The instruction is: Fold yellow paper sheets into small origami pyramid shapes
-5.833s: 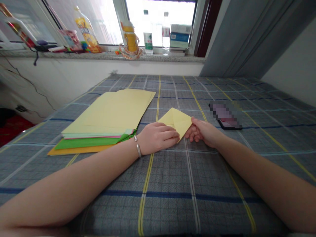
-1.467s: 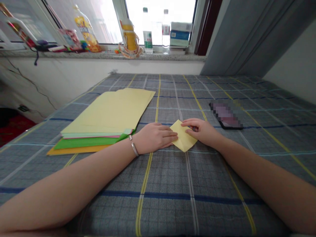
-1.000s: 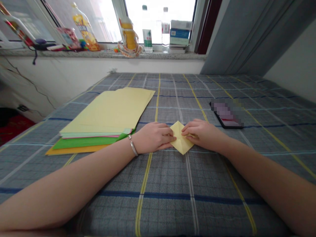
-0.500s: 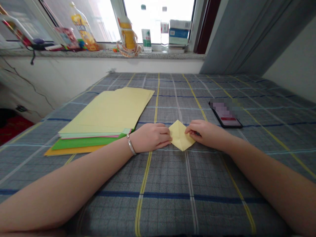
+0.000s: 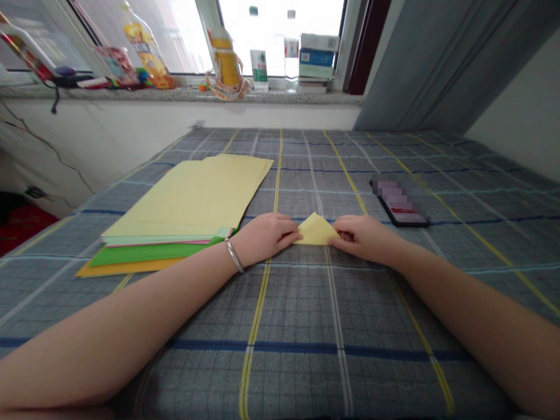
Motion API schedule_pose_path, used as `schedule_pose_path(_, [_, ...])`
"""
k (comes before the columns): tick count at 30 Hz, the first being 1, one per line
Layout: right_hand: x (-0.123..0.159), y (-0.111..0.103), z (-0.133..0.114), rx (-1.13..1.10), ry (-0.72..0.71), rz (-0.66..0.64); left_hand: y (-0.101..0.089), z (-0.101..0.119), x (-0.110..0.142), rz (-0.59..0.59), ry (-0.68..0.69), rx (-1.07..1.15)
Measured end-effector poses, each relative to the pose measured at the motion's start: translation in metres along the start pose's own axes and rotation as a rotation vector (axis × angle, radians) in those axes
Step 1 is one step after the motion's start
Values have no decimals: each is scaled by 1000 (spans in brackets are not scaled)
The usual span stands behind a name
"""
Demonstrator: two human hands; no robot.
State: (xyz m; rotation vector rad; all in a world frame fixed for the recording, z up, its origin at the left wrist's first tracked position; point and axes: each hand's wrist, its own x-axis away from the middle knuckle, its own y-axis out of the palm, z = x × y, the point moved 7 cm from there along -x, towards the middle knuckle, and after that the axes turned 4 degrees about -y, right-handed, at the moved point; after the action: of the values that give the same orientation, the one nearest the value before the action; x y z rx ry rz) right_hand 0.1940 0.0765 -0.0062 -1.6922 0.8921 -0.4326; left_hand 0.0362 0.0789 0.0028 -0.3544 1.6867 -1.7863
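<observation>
A small piece of pale yellow paper [image 5: 315, 231] lies folded into a low triangle on the plaid cloth [image 5: 297, 303], its point away from me. My left hand [image 5: 265, 236] rests on the cloth with its fingertips pinching the paper's left corner. My right hand [image 5: 362, 238] has its curled fingers on the right corner. A silver bangle [image 5: 234, 256] circles my left wrist. Just left of that hand lies a stack of coloured paper sheets [image 5: 186, 198], pale yellow on top.
A phone [image 5: 400, 201] with a pixelated screen lies beyond my right hand. The cloth ends at a white wall below a stone window sill [image 5: 184, 97], which holds several bottles and boxes. A grey curtain [image 5: 433, 64] hangs at the right.
The yellow paper has gone from a diamond to a flatter triangle, folded across its middle. Both hands now hold its side corners, and the view has tilted slightly.
</observation>
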Motion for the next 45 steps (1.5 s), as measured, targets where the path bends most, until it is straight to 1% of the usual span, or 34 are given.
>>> schedule_pose_path(6, [-3,1,13,-28,146,37,4,-11,-4,15,-151,39])
schedule_pose_path(9, [-4,2,14,-5,212,44,9,-14,-6,-20,-224,21])
schedule_pose_path(12, [-5,4,13,0,242,29,11,-15,-7,-49,-280,-7])
schedule_pose_path(14, [-5,4,14,-3,246,27,11,-16,-7,-59,-289,20])
schedule_pose_path(18, [-3,3,14,-11,226,54,10,-14,-6,-56,-234,88])
schedule_pose_path(20, [-3,3,7,-5,138,73,8,-8,-6,-22,-141,77])
schedule_pose_path(24, [-1,0,-17,97,-126,124,2,11,-3,80,127,-44])
schedule_pose_path(26, [0,0,-27,170,-187,136,0,19,-1,121,207,-129])
schedule_pose_path(28, [1,0,-34,232,-202,141,1,23,1,128,250,-176])
schedule_pose_path(30, [1,0,-38,290,-190,135,3,25,1,114,263,-192])
schedule_pose_path(34, [-1,5,-44,424,-165,71,7,24,0,91,231,-205])
schedule_pose_path(36, [-3,6,-44,438,-138,55,7,24,0,80,223,-203])
schedule_pose_path(38, [-4,5,-41,390,-108,72,8,24,0,69,225,-189])
schedule_pose_path(40, [-5,4,-37,311,-114,106,8,22,0,60,212,-159])
schedule_pose_path(43, [-4,2,-33,187,-166,147,9,14,-3,33,126,-84])
schedule_pose_path(45, [-4,2,-27,133,-149,162,11,8,-4,8,56,-28])
